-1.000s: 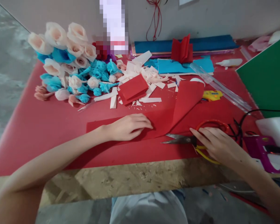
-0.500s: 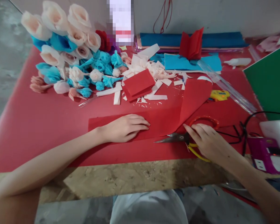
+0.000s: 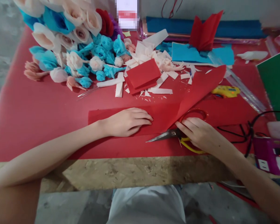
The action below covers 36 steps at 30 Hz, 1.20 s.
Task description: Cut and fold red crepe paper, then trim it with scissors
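My left hand [image 3: 133, 122] lies flat, palm down with its fingers stretched, on a strip of red crepe paper [image 3: 166, 115]. The paper's right part is folded over at a slant, its flap [image 3: 202, 79] rising towards the back. My right hand [image 3: 198, 133] holds a pair of scissors [image 3: 164, 136] with one red and one yellow handle. Their dark blades point left along the strip's front edge and look nearly together. The fingertips of this hand are at the lower corner of the fold; whether they also pinch the paper I cannot tell.
Paper flowers [image 3: 100, 51] crowd the back left. White paper scraps [image 3: 151, 53] and a folded red piece [image 3: 143, 74] lie mid-table. Blue paper [image 3: 189, 53], a yellow glue gun [image 3: 226, 91], a white glue bottle [image 3: 253, 55] and black cables [image 3: 247, 130] are towards the right.
My right hand and the scissors have shifted left along the paper, and the blades have come closer together. The flap leans further right. My left hand stays on the strip; the whole view has shifted.
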Each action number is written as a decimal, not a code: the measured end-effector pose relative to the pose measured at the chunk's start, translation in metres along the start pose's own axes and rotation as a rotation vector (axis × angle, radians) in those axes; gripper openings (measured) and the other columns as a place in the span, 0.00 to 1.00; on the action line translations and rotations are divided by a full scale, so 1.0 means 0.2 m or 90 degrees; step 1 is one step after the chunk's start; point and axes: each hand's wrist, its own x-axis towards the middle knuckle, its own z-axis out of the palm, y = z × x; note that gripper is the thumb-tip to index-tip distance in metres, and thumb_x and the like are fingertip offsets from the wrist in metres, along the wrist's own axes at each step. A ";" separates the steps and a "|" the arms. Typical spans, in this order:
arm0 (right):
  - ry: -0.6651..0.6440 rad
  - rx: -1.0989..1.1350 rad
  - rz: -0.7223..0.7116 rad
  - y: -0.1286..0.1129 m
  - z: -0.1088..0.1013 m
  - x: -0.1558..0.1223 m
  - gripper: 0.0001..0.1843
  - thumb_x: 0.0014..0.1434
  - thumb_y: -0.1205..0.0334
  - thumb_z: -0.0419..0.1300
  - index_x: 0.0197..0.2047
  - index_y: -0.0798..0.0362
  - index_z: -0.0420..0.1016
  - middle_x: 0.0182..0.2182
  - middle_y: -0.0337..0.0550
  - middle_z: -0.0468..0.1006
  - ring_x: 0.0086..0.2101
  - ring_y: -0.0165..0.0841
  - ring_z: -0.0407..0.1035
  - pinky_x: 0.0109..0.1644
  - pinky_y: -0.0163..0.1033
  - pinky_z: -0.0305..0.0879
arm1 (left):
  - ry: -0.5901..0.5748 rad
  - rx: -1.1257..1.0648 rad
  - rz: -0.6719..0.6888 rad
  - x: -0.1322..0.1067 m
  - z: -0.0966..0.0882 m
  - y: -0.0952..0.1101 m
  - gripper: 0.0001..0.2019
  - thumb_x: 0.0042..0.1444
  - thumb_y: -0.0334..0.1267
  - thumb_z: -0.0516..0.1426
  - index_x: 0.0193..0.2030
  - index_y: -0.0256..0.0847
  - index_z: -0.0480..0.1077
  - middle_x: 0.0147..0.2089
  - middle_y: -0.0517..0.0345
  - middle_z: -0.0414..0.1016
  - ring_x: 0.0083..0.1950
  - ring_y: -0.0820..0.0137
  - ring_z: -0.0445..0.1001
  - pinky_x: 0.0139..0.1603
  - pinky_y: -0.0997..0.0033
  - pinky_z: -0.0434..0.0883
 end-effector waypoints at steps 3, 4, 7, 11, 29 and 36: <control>0.009 -0.007 -0.015 0.01 0.00 0.00 0.19 0.57 0.76 0.44 0.48 0.66 0.69 0.32 0.50 0.72 0.34 0.37 0.61 0.43 0.41 0.58 | 0.002 -0.006 -0.010 0.01 0.00 0.00 0.17 0.57 0.27 0.47 0.52 0.36 0.68 0.55 0.49 0.71 0.56 0.63 0.67 0.58 0.58 0.66; 0.011 -0.008 -0.021 0.02 -0.01 0.00 0.19 0.57 0.76 0.44 0.48 0.66 0.69 0.32 0.50 0.72 0.34 0.37 0.61 0.42 0.41 0.58 | 0.000 -0.007 -0.010 0.01 -0.01 0.00 0.17 0.57 0.27 0.47 0.52 0.35 0.68 0.55 0.49 0.71 0.56 0.63 0.67 0.58 0.58 0.66; 0.014 0.001 -0.043 0.03 -0.01 0.00 0.19 0.58 0.76 0.44 0.48 0.67 0.69 0.33 0.51 0.72 0.36 0.37 0.62 0.43 0.41 0.58 | -0.004 -0.008 -0.013 0.01 -0.01 0.01 0.17 0.57 0.27 0.47 0.52 0.36 0.68 0.55 0.50 0.70 0.56 0.63 0.67 0.59 0.58 0.65; 0.032 0.015 -0.054 0.05 -0.02 -0.01 0.18 0.59 0.77 0.45 0.47 0.65 0.70 0.32 0.49 0.72 0.35 0.36 0.61 0.41 0.40 0.57 | -0.001 -0.007 -0.012 0.01 -0.01 0.01 0.17 0.57 0.27 0.46 0.51 0.36 0.69 0.55 0.50 0.71 0.55 0.64 0.67 0.58 0.59 0.65; -0.063 -0.092 0.004 -0.03 -0.02 -0.01 0.19 0.58 0.74 0.45 0.51 0.66 0.66 0.35 0.52 0.72 0.38 0.40 0.63 0.45 0.44 0.57 | -0.004 -0.027 -0.001 0.01 -0.02 0.00 0.18 0.55 0.25 0.47 0.51 0.33 0.68 0.56 0.48 0.69 0.56 0.63 0.66 0.60 0.59 0.63; 0.048 -0.014 -0.026 -0.03 -0.01 0.09 0.16 0.59 0.74 0.45 0.46 0.64 0.69 0.31 0.48 0.70 0.35 0.36 0.61 0.43 0.41 0.56 | 0.007 -0.033 -0.004 0.01 -0.01 -0.01 0.18 0.55 0.25 0.47 0.51 0.37 0.68 0.55 0.49 0.70 0.56 0.63 0.67 0.59 0.57 0.64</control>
